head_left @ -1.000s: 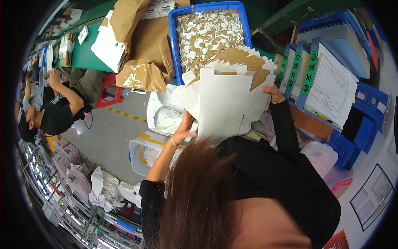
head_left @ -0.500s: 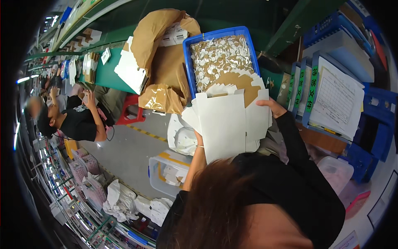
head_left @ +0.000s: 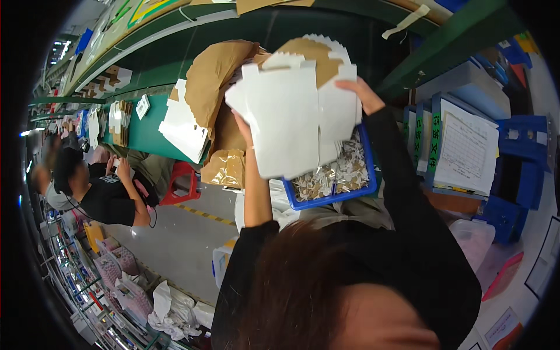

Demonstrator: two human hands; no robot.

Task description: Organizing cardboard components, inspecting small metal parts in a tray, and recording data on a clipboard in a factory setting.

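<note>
Both my hands hold a stack of flat, die-cut white cardboard box blanks [head_left: 283, 116], with brown undersides showing at the far side. My left hand [head_left: 244, 129] is closed on the stack's left edge, its fingers partly hidden by the card. At the right edge, my right hand [head_left: 360, 96] grips with the thumb side on top and the other fingers out of sight. Below the stack stands a blue plastic tray [head_left: 350, 196], filled with small white and brown cardboard scraps [head_left: 354, 160]; the blanks cover its far part.
Crumpled brown paper [head_left: 210, 79] and more white blanks [head_left: 182, 131] lie left on the green bench [head_left: 149, 125]. A green post [head_left: 437, 55] rises at right, beside blue file holders [head_left: 429, 143]. Seated people [head_left: 111, 195] work at far left, near a red stool [head_left: 181, 185].
My hands have carried the stack of blanks away from my body and slightly left, over the tray's far part. The near part of the tray and its scraps now show.
</note>
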